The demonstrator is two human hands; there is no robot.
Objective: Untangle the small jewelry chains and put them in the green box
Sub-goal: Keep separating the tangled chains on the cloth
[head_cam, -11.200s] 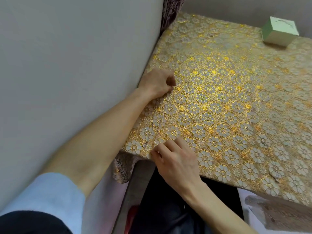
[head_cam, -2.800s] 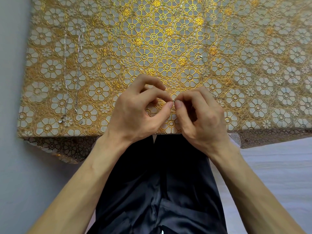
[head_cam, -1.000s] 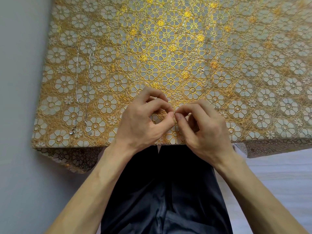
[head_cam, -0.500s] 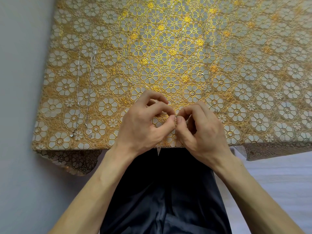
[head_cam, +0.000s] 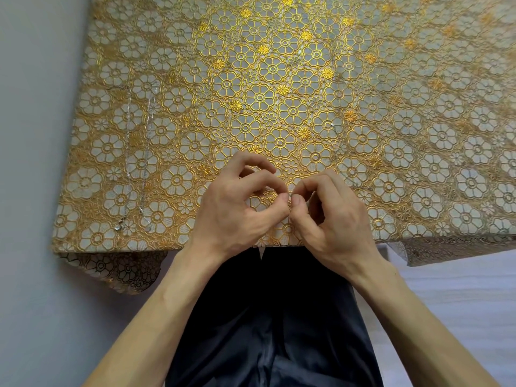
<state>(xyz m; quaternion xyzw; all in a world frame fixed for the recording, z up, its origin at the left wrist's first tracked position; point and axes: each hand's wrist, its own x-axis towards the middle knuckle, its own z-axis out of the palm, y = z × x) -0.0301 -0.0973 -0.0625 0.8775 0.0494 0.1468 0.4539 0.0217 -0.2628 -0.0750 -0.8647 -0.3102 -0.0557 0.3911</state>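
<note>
Your left hand [head_cam: 234, 208] and right hand [head_cam: 332, 216] still pinch a fine chain [head_cam: 290, 194] together at lower centre; nothing has shifted, so the knot likely remains.

left hand [head_cam: 237, 210]: thumb and forefinger pinch chain [head_cam: 290, 194], other fingers curled | right hand [head_cam: 333, 219]: same pinch (fingertips of both hands meet) | forearms: bare, converging from below
</note>
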